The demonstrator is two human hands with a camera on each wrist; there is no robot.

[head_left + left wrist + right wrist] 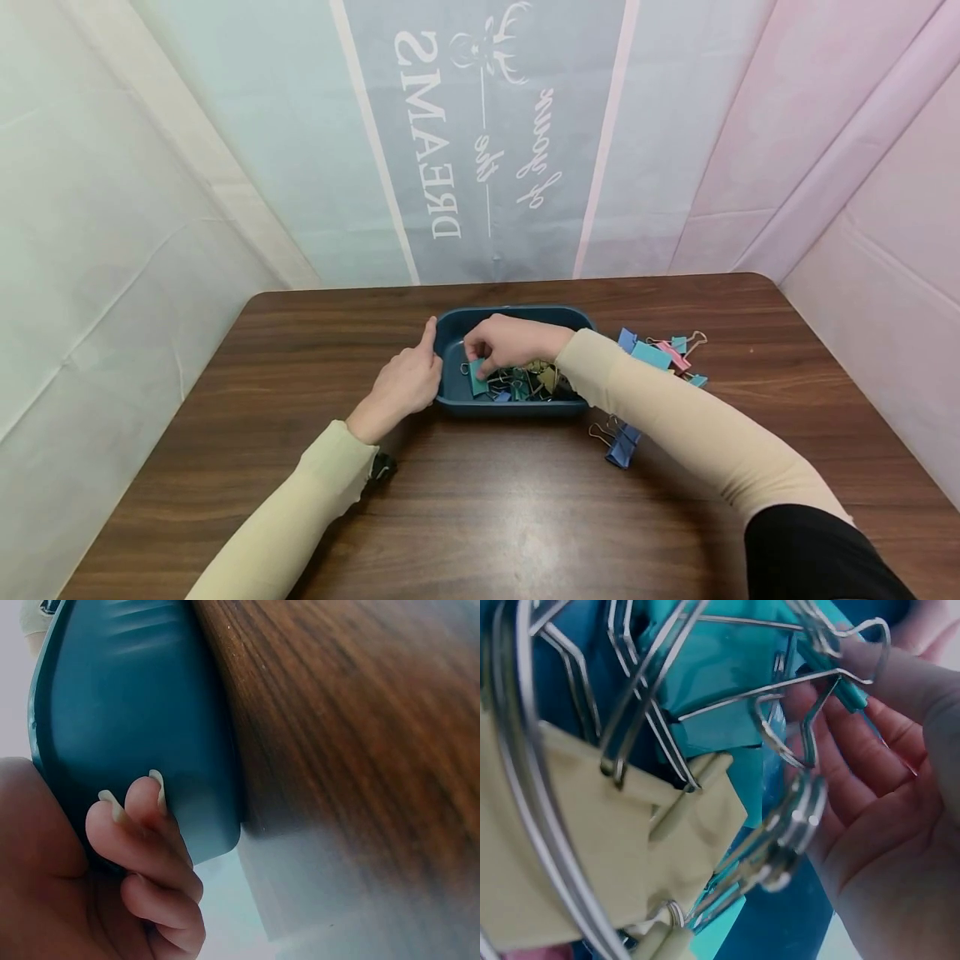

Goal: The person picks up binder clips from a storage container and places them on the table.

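Observation:
At the near-left end of a dark blue plastic tray [517, 409], my left hand [405, 379] grips the wall, one digit extended along the rim. In the left wrist view its other fingers [154, 847] curl against the tray's outer side. My right hand [510, 340] reaches down inside the tray and pinches a teal binder clip [477, 377] between thumb and fingers. Close by in the right wrist view are another teal binder clip [712, 690] and a beige binder clip [562, 832] with wire handles. Several binder clips lie jumbled in the tray, partly hidden by my right arm.
Right of the tray, a loose group of binder clips lies on the brown wooden table [495, 517], including a pink clip [673, 356] and a teal clip [651, 356]. A dark blue clip [623, 446] lies nearer. A printed curtain [495, 150] hangs behind the table.

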